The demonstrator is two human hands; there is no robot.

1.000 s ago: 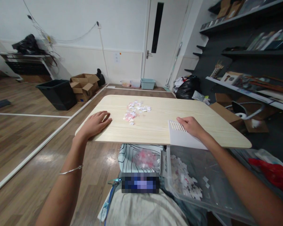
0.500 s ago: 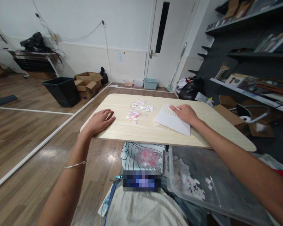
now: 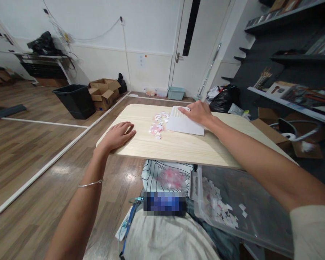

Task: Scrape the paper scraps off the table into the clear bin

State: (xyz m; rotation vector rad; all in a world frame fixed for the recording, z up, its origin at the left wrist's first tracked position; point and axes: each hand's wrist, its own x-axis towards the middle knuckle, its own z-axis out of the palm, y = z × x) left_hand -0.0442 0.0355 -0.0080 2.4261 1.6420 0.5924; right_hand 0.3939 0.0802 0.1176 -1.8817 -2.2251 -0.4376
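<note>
My right hand (image 3: pixel 199 112) grips the upper edge of a stiff white sheet (image 3: pixel 185 125) with a row of slots along its top. The sheet stands tilted on the pale wooden table (image 3: pixel 141 146), its left edge against small white and pink paper scraps (image 3: pixel 157 128). At the table's left end, my left hand (image 3: pixel 118 136) rests on the surface with loosely bent fingers and holds nothing. Below the near edge, a striped cloth or bag (image 3: pixel 151 175) bears a heap of pink and clear pieces (image 3: pixel 172 178).
A clear plastic bin (image 3: pixel 260 220) with white scraps (image 3: pixel 219 207) stands at my right, beneath the table edge. Beyond the table are a black waste bin (image 3: pixel 76 103), cardboard boxes (image 3: pixel 104 94) and a blue basket (image 3: pixel 176 93). Dark shelves (image 3: pixel 295 68) line the right side.
My right hand has moved left and away from me with the white sheet, which now meets the scraps. My left hand stays on the table. The view has shifted slightly.
</note>
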